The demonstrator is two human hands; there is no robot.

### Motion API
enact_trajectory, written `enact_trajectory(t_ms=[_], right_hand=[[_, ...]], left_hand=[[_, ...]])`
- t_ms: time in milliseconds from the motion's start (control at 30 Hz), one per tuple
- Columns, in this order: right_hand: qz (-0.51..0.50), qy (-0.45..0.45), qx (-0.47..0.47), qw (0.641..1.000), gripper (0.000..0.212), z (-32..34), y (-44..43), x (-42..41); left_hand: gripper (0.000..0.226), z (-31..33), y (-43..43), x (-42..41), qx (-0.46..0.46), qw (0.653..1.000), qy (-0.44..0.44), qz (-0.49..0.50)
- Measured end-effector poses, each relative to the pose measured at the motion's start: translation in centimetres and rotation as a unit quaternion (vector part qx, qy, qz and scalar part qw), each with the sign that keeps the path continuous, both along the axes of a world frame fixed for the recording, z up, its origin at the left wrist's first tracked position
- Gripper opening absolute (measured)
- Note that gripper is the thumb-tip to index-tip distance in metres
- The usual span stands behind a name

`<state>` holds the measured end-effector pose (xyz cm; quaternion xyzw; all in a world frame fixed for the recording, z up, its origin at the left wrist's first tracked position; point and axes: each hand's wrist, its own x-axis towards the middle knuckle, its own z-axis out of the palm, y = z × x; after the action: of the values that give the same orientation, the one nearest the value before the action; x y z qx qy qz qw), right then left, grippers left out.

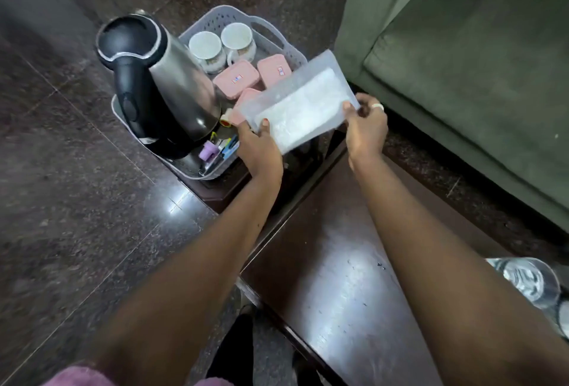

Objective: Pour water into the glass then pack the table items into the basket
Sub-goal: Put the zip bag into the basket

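Gripping the near left corner of a translucent pouch (pixel 303 102) with white contents: left hand (pixel 261 148), thumb on top, fingers curled under. Pinching the right corner of the same pouch: right hand (pixel 365 130), thumb pressed to its edge, a pale ring on one finger. Held tilted at mid-frame, above the right side of a grey perforated basket (pixel 268 28), partly covering what lies below. Packed inside the basket: a steel and black kettle (pixel 166 83) upright on the left, two white cups (pixel 221 46) side by side toward the upper end, pink lidded boxes (pixel 246 77) just beside the cups, small mixed items (pixel 217 148) at the near end, too small to name. Resting on the end of a dark wooden table (pixel 332 278), that basket. At the right edge of the frame, low down, a clear glass (pixel 529 281) with water, well apart from the basket. Upper right, a green sofa (pixel 462 62)
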<state>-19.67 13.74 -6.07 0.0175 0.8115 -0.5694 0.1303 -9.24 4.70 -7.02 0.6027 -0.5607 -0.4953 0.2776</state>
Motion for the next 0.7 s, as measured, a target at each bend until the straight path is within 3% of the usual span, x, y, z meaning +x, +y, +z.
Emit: enact_trajectory(t_ms=[133,333,567,700], right_hand=[[0.131,-0.012,-0.012,0.991,0.054,1.4,-5.0,-0.6],[0.228,0.029,0.099,0.968,0.069,1.2,-9.3,-1.8],[0.304,0.065,0.289,0.905,0.063,-1.0,-12.0,-3.3],[0.317,0.095,0.35,0.876,0.051,-2.2,-12.9,-3.4]], left_hand=[[0.033,0.1,-3.6,-0.3,0.074,0.995,0.012,0.072],[0.048,-0.6,-7.0,-1.8,0.142,0.987,0.015,0.077],[0.044,-0.9,-8.8,-3.3,0.263,0.959,0.029,0.103],[0.044,-1.1,-9.4,-3.6,0.274,0.959,0.01,0.075]])
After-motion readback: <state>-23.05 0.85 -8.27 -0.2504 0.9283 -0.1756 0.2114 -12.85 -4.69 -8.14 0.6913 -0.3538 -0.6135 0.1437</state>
